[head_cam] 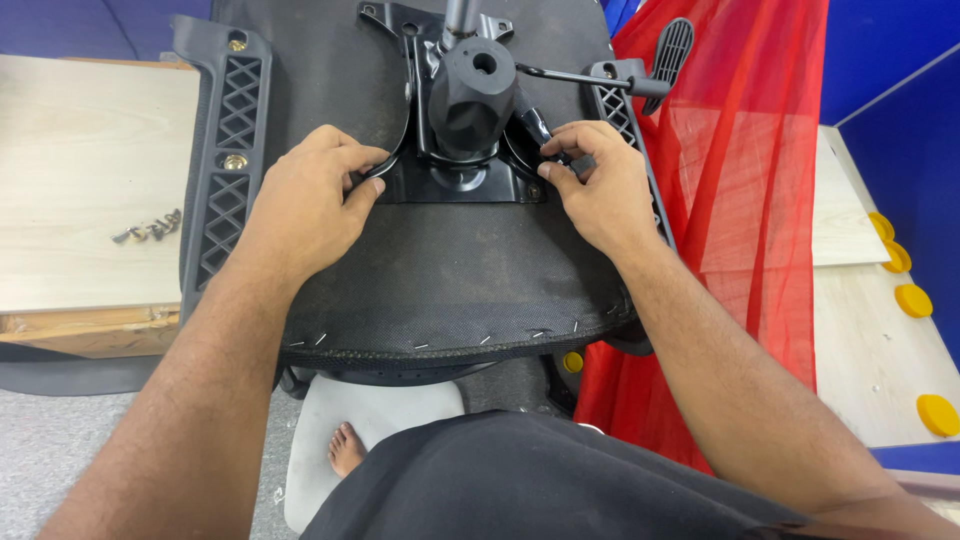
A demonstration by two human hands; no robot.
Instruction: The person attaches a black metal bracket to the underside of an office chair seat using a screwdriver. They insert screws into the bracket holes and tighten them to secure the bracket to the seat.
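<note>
An upturned office chair seat, covered in black fabric stapled along its near edge, lies in front of me. A black metal tilt mechanism plate with a round hub sits on it. My left hand grips the plate's left edge with curled fingers. My right hand pinches the plate's right edge near a black lever rod ending in a slotted paddle. Black plastic armrest brackets with brass bolts flank the seat.
A light wooden board at left carries several loose screws. Red mesh fabric hangs at right. Yellow round caps lie on a pale board at far right. My bare foot rests on a white pad below.
</note>
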